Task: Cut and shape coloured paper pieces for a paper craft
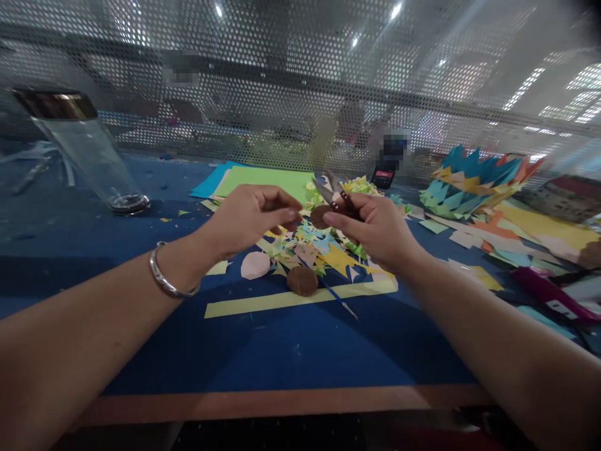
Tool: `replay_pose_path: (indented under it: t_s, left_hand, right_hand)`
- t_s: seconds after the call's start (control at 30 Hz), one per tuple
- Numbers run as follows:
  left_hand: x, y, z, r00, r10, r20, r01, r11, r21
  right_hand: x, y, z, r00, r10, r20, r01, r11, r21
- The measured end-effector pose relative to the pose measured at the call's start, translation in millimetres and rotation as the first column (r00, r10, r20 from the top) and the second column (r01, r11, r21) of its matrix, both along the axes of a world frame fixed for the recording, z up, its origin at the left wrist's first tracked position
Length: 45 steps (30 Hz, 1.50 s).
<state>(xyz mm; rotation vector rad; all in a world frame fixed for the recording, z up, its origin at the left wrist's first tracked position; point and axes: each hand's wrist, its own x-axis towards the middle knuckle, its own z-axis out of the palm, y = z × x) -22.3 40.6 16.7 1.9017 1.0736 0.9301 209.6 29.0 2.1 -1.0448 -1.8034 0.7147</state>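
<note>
My right hand (380, 228) holds scissors (332, 188), blades pointing up and away. Between its thumb and fingers it also pinches a brown round piece (320, 216), apparently paper or card. Just left of that piece, my left hand (251, 219) hovers with fingers bent and thumb apart, nothing visible in it. Below the hands a second brown disc (302, 280) lies partly over a long pale yellow paper strip (253, 305). Near it are a pale pink rounded paper piece (255, 265) and a thin blue stick-like tool (339, 297). Colourful paper scraps (335, 254) lie heaped beneath both hands.
A glass bottle (89, 156) stands at left. Green sheets (267, 180) lie behind my left hand. At right are a spiky layered paper crown (474, 181), paper offcuts (498, 228) and a purple-and-white object (554, 294). A perforated metal screen (291, 81) rises behind the table.
</note>
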Motion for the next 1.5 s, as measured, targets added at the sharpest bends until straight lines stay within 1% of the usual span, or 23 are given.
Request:
replay_pose_path:
  t_s: [0.07,0.1,0.17,0.2,0.23,0.3,0.37,0.47,0.5,0.6,0.73,0.8,0.87,0.9,1.0,1.03,1.07,1.17,1.23,1.3,1.37,1.43,1.5]
  left_hand:
    - [-10,7,7.5,0.973,0.135,-0.185,-0.12,0.989,0.087]
    - [-14,11,9.9,0.941,0.148,-0.306,-0.115,0.986,0.122]
    - [-14,19,11.1,0.871,0.123,-0.476,-0.051,0.985,0.162]
    - [-9,21,9.8,0.847,0.095,-0.522,-0.001,0.984,0.176]
    - [-2,22,7.7,0.827,0.032,-0.562,0.078,0.982,0.172]
    - [19,22,2.2,0.786,-0.08,-0.613,0.225,0.961,0.163]
    - [44,19,-2.7,0.745,-0.174,-0.644,0.359,0.919,0.166]
    - [77,18,-6.3,0.71,-0.257,-0.655,0.469,0.867,0.169]
    - [85,20,-6.7,0.675,-0.276,-0.684,0.505,0.849,0.155]
    - [102,33,-7.3,0.626,-0.339,-0.703,0.543,0.836,0.081]
    - [109,47,-6.7,0.62,-0.392,-0.68,0.553,0.833,0.024]
    - [104,47,-3.1,0.652,-0.387,-0.652,0.539,0.842,0.039]
    - [93,45,3.3,0.741,-0.382,-0.552,0.493,0.868,0.061]
    - [85,43,6.7,0.808,-0.334,-0.484,0.425,0.901,0.086]
    - [57,37,12.3,0.901,-0.214,-0.377,0.268,0.959,0.096]
    - [48,34,11.5,0.972,-0.125,-0.2,0.124,0.992,-0.016]
    - [40,31,9.3,0.991,-0.051,-0.125,0.045,0.998,-0.048]
    - [23,19,-2.2,0.997,0.065,0.029,-0.058,0.975,-0.216]
    - [19,10,-9.4,0.992,0.102,0.074,-0.077,0.956,-0.283]
    - [19,1,-12.9,0.981,0.116,0.154,-0.051,0.927,-0.373]
    - [21,-5,-12.5,0.968,0.094,0.232,0.017,0.9,-0.435]
    - [22,-10,-9.8,0.961,0.06,0.269,0.07,0.892,-0.447]
    - [23,-13,-7.0,0.959,0.049,0.28,0.083,0.894,-0.441]
  right_hand:
    - [6,3,0.5,0.997,-0.07,-0.019,0.071,0.997,0.043]
    - [9,5,0.8,0.995,-0.091,-0.032,0.093,0.994,0.052]
    - [12,8,1.2,0.993,-0.112,-0.048,0.115,0.991,0.062]
    - [14,9,1.5,0.992,-0.117,-0.047,0.12,0.991,0.065]
    - [15,10,1.7,0.991,-0.123,-0.045,0.126,0.99,0.069]
    - [16,11,2.3,0.99,-0.135,-0.045,0.138,0.987,0.078]
    - [18,12,2.9,0.988,-0.146,-0.058,0.151,0.984,0.092]
    - [21,13,4.0,0.983,-0.169,-0.075,0.177,0.976,0.123]
    - [22,14,4.4,0.981,-0.179,-0.074,0.188,0.973,0.131]
    - [25,15,5.6,0.976,-0.214,-0.039,0.217,0.964,0.153]
    - [27,15,6.4,0.975,-0.222,0.004,0.217,0.957,0.192]
    - [28,15,6.6,0.975,-0.224,0.01,0.217,0.954,0.207]
    - [29,16,7.2,0.975,-0.22,0.001,0.215,0.953,0.215]
    - [29,16,7.5,0.977,-0.215,-0.008,0.212,0.953,0.216]
    - [29,16,8.4,0.977,-0.207,-0.045,0.212,0.957,0.2]
    - [28,16,8.5,0.978,-0.202,-0.056,0.21,0.96,0.187]
    - [27,15,8.4,0.979,-0.191,-0.066,0.2,0.965,0.171]
    - [21,11,7.4,0.994,-0.098,-0.044,0.102,0.99,0.098]
    - [16,6,6.5,1.0,-0.011,0.012,0.01,1.0,0.027]
    - [10,2,5.9,0.994,0.065,0.086,-0.063,0.998,-0.022]
    - [5,0,5.3,0.981,0.1,0.165,-0.096,0.995,-0.031]
    - [2,-1,4.4,0.97,0.104,0.221,-0.1,0.995,-0.027]
    - [1,0,2.6,0.969,0.101,0.224,-0.095,0.995,-0.034]
